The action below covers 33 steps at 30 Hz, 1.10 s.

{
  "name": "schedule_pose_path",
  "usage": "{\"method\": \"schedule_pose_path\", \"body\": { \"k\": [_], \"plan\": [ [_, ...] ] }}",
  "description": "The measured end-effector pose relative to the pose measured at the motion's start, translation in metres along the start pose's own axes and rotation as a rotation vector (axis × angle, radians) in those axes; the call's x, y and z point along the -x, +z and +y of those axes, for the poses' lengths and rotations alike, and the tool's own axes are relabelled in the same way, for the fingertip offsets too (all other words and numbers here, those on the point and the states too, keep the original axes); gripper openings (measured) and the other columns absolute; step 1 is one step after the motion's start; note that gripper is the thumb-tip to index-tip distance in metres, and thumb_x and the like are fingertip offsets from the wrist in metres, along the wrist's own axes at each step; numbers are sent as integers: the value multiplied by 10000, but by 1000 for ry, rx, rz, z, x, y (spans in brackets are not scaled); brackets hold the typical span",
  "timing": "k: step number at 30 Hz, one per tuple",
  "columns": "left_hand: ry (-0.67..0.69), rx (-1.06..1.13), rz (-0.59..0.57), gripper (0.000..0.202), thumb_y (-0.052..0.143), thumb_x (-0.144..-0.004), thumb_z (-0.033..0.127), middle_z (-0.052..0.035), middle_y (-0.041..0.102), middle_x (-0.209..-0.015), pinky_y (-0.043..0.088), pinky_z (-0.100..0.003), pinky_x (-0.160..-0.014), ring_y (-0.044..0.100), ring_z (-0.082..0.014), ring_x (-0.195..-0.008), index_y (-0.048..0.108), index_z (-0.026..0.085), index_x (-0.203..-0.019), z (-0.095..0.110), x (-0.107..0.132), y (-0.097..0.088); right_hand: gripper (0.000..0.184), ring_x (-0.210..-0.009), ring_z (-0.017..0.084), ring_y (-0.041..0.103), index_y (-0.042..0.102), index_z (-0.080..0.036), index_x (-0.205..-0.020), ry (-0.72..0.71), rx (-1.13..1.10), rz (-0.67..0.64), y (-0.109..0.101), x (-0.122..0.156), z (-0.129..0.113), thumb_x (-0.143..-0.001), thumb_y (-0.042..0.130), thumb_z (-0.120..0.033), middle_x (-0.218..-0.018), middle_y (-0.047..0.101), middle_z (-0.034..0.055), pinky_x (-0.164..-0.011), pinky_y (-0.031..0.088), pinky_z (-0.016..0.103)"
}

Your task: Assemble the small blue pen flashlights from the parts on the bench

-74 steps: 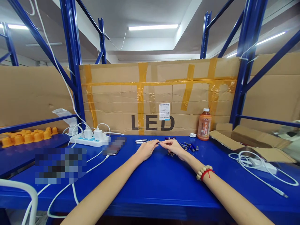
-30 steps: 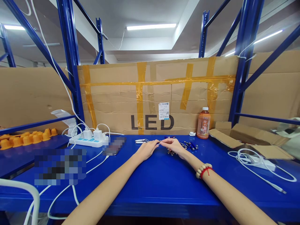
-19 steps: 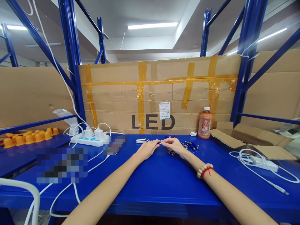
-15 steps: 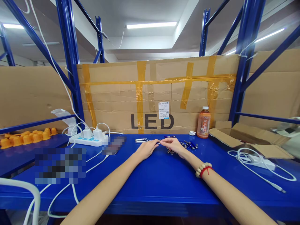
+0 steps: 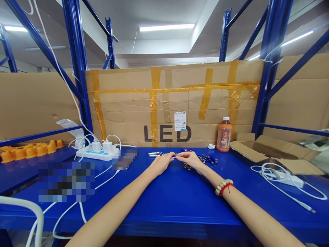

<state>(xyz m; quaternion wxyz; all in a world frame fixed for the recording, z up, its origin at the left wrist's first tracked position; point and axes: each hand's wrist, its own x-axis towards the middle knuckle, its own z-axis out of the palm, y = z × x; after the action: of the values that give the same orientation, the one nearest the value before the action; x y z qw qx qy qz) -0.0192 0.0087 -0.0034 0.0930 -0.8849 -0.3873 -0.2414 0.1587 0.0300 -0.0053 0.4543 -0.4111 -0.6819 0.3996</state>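
Note:
At the middle of the blue tabletop (image 5: 164, 206), my left hand (image 5: 161, 163) and my right hand (image 5: 189, 160) meet fingertip to fingertip. Both are closed in a pinch around something small and thin, too small to name. Just left of my left hand lie slim silver pen-like pieces (image 5: 155, 154). Beside and behind my right hand is a loose pile of small dark-blue and metal pieces (image 5: 209, 159), partly hidden by that hand. A beaded bracelet (image 5: 221, 188) with a red cord circles my right wrist.
A white power strip (image 5: 97, 153) with plugged chargers stands left, near a phone-like slab (image 5: 126, 160). An orange bottle (image 5: 224, 135) stands at the back right, by an open cardboard box (image 5: 246, 151) and a coiled white cable (image 5: 272, 175). Taped cardboard (image 5: 123, 113) closes the back.
Hardly anything differs. My hands stay together in the same pinch, and the whole view has shifted very slightly.

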Motion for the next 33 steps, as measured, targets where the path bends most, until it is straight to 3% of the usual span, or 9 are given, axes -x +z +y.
{"method": "schedule_pose_path", "body": {
  "k": [13,24,33],
  "plan": [
    [62,19,74,246,257,-903,269,-51,567,-1046,429,-286,-813,531,-158,-957,418,187,-1069,1,0,-1,422,-462,51,411,683,-136,-854,6,-12,8,-1,1,-4,-528,678,-404,-705,651,43,-405,299,186],
    [67,-16,85,225,253,-904,264,-48,573,-1013,435,-281,-774,548,-161,-908,414,188,-1042,2,1,-2,373,-425,35,343,667,-122,-681,-29,-4,-3,0,2,-8,-475,699,-432,-537,558,-14,-392,255,190],
    [63,-103,83,184,240,-899,247,-65,581,-848,443,-276,-663,569,-175,-781,407,174,-875,-3,2,3,374,-394,42,372,602,-137,-598,-75,-17,-57,4,4,-9,-465,687,-476,-471,503,-39,-366,285,186]
  ]
}}
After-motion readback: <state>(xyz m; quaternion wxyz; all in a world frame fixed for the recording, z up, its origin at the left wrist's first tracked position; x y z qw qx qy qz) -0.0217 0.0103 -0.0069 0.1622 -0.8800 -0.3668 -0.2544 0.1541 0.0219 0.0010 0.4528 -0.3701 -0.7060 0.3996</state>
